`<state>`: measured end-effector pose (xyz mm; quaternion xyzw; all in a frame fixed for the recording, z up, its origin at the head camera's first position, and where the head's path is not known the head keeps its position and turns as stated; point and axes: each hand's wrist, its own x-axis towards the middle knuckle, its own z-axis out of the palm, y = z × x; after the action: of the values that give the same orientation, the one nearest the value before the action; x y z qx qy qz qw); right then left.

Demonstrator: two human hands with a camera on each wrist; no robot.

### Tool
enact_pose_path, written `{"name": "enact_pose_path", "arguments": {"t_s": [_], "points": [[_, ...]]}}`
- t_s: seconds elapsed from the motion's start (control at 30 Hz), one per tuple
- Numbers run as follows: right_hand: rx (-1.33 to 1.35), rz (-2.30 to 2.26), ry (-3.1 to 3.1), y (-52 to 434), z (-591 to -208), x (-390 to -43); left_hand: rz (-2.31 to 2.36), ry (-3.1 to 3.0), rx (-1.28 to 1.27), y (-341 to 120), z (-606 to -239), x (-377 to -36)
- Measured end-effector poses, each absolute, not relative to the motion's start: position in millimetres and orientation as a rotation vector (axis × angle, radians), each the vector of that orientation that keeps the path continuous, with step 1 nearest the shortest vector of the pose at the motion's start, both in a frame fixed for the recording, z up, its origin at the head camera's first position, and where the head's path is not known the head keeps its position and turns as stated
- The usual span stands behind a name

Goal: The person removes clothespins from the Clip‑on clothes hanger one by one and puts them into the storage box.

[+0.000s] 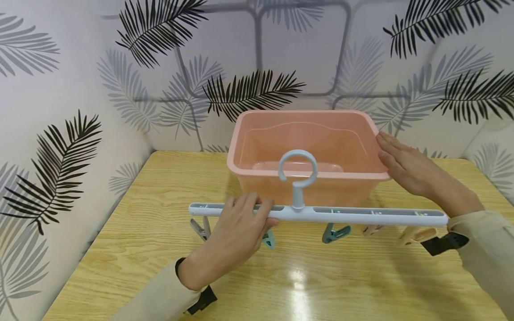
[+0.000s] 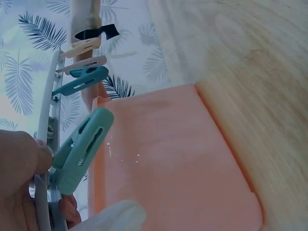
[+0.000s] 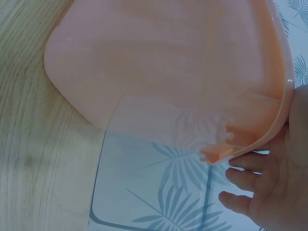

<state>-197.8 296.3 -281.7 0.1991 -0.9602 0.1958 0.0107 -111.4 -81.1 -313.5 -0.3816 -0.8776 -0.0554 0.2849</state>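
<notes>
My left hand (image 1: 237, 234) grips the bar of a light-blue clip hanger (image 1: 353, 216), left of its round hook. Several clothes pegs dangle below the bar, among them a dark teal peg (image 1: 335, 233) and a beige peg (image 1: 417, 235). A mint-green peg (image 2: 83, 151) hangs close beside my left fingers in the left wrist view. Behind the hanger stands a pink plastic basin (image 1: 309, 175), upright on the table. My right hand (image 1: 417, 171) touches the basin's right rim with its fingers extended; in the right wrist view the fingertips (image 3: 236, 202) show just outside that rim.
The basin sits on a wood-grain table (image 1: 168, 187) near its back edge. Directly behind rises a wall covering (image 1: 289, 53) with a leaf pattern. The hanger bar spans in front of the basin and reaches the right forearm in the head view.
</notes>
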Motion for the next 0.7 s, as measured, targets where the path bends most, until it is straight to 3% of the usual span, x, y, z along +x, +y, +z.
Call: {"name": "enact_pose_path", "arguments": {"t_s": [0.7], "points": [[0.637, 0.606, -2.974, 297, -283, -198, 0.055, -2.3, -1.045, -83, -280, -120]]}}
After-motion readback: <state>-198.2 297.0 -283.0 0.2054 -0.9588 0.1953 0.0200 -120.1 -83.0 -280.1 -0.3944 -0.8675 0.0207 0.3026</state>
